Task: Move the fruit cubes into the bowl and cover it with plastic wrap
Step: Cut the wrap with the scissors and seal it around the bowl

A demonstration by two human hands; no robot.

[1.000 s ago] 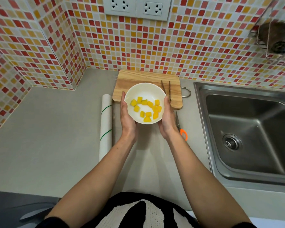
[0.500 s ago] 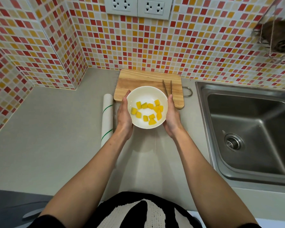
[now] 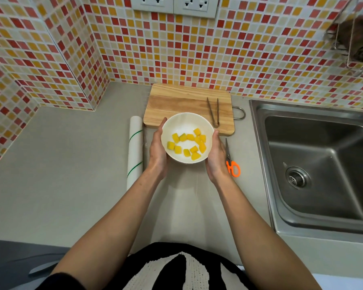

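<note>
A white bowl (image 3: 183, 125) holds several yellow fruit cubes (image 3: 189, 145). It is lifted a little above the grey counter, just in front of the wooden cutting board (image 3: 176, 103), and its shadow falls on the counter below. My left hand (image 3: 157, 151) cups the bowl's left side and my right hand (image 3: 217, 158) cups its right side, fingers curled under it. A white roll of plastic wrap (image 3: 135, 151) with green stripes lies to the left of my left hand. A thin shiny sheet (image 3: 189, 201) seems to lie on the counter beneath the bowl.
Metal tongs (image 3: 213, 111) rest on the board's right part. Orange-handled scissors (image 3: 232, 164) lie on the counter by my right wrist. A steel sink (image 3: 319, 164) fills the right side. Tiled walls close off the back and left.
Both hands keep hold of the bowl, which has drifted slightly toward me, off the board's front edge. The scissors show again beside my right wrist.
</note>
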